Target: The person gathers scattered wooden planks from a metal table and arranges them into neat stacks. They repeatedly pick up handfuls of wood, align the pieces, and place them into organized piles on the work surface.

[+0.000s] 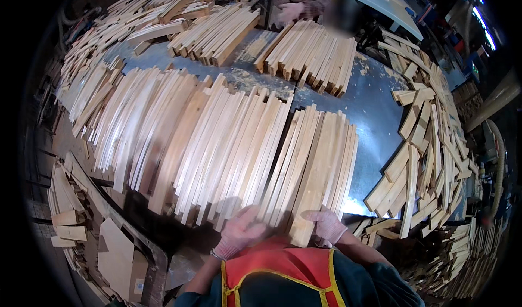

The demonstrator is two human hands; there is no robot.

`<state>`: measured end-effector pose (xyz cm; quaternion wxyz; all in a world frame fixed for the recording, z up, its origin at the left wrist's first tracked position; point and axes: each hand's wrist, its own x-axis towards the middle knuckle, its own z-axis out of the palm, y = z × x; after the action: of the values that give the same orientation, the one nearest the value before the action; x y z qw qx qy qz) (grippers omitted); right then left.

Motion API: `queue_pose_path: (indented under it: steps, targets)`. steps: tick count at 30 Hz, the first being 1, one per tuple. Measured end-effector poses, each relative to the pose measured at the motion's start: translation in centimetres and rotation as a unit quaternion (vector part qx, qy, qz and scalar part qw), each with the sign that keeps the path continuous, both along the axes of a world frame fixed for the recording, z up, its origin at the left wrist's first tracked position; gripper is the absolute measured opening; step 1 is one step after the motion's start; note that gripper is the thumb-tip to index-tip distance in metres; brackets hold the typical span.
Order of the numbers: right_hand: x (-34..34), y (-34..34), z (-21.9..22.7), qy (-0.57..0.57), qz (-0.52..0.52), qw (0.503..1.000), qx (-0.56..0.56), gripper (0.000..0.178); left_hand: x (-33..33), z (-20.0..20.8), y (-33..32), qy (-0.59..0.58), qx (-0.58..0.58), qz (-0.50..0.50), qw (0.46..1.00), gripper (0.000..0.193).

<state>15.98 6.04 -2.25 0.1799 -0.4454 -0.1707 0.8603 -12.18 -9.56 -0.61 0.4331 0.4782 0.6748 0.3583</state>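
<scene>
Both my hands wear pale pinkish knit gloves and are at the near edge of a long row of wooden strips (pixel 228 149). A wider wooden board (pixel 311 184) lies among the strips, its near end sticking out toward me past theirs. My right hand (pixel 328 226) is closed at the right edge of this end, the thumb lying over its top; some fingers are hidden. At the near ends of the strips left of the board, my left hand (pixel 242 232) is open, its fingers stretched toward the right.
A metal tabletop (pixel 375 106) bears the strips, with sawdust and two further bundles (pixel 312 54) (pixel 217 32) at the far side. Loose pieces (pixel 427 144) heap up on the right. Across the table, a person's gloved hand (pixel 291 12) shows. Offcuts (pixel 68 220) lie lower left.
</scene>
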Motion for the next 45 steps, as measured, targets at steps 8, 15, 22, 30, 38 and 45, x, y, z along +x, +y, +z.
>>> queue_pose_path:
  steps: [8,15,22,30,38,45]
  targets:
    - [12.3,25.8,13.6,-0.122,-0.199,0.856,0.461,0.042,4.8,2.3,-1.1,-0.087,-0.283,-0.048,0.954,0.049]
    - [16.3,28.8,3.6,-0.186,-0.137,0.855,0.464,0.050,13.6,-4.2,-2.1,-0.552,-0.289,0.378,0.685,0.037]
    - [15.5,20.2,-12.4,-0.282,0.094,0.880,0.369,0.100,18.8,-8.1,-1.6,-0.458,-0.153,0.182,0.857,0.027]
    - [15.5,23.7,-7.3,-0.316,0.229,0.836,0.387,0.099,16.2,-3.6,16.1,0.040,-0.092,-0.015,0.995,0.037]
    - [15.7,23.3,-8.2,-0.302,0.180,0.870,0.346,0.081,19.9,-9.0,27.6,0.123,-0.204,0.107,0.965,0.113]
    - [16.4,21.9,2.5,-0.267,-0.039,0.878,0.396,0.067,21.3,3.6,27.1,0.099,0.063,0.121,0.986,0.097]
